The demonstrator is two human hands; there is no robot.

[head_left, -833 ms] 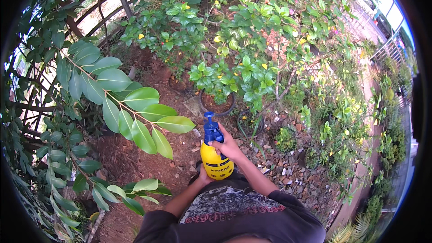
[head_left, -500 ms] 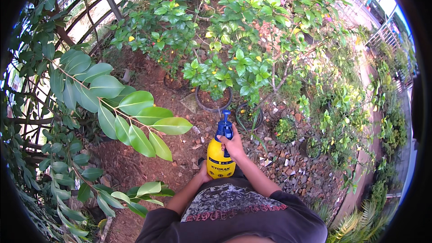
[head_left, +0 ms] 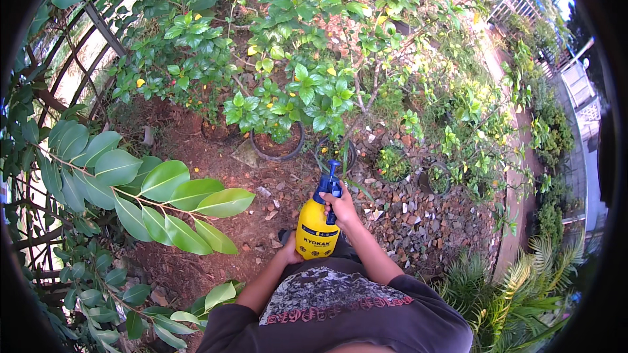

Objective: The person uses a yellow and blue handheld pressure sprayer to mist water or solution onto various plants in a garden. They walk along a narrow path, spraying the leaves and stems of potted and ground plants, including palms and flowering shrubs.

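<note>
A yellow pump sprayer (head_left: pixel 315 225) with a blue head and plunger stands upright, slightly tilted, in front of my body. My right hand (head_left: pixel 341 206) is closed round the blue handle and trigger at its top. Low on the bottle's left side, my left hand (head_left: pixel 292 248) supports it; its fingers are partly hidden behind the bottle. Just beyond the sprayer, a potted shrub (head_left: pixel 288 108) with glossy green leaves grows from a round dark pot (head_left: pixel 278 155). The nozzle is hard to make out.
A leafy branch (head_left: pixel 163 199) reaches in from the left, close to my left arm. Smaller potted plants (head_left: pixel 394 163) sit among broken stones (head_left: pixel 418 222) to the right. A curved metal fence (head_left: pixel 98 26) borders the left, and palm fronds (head_left: pixel 517 287) rise at lower right.
The view has turned to the right, so the plants and branch appear farther left. Both hands keep their hold on the sprayer, which leans a little more to the right.
</note>
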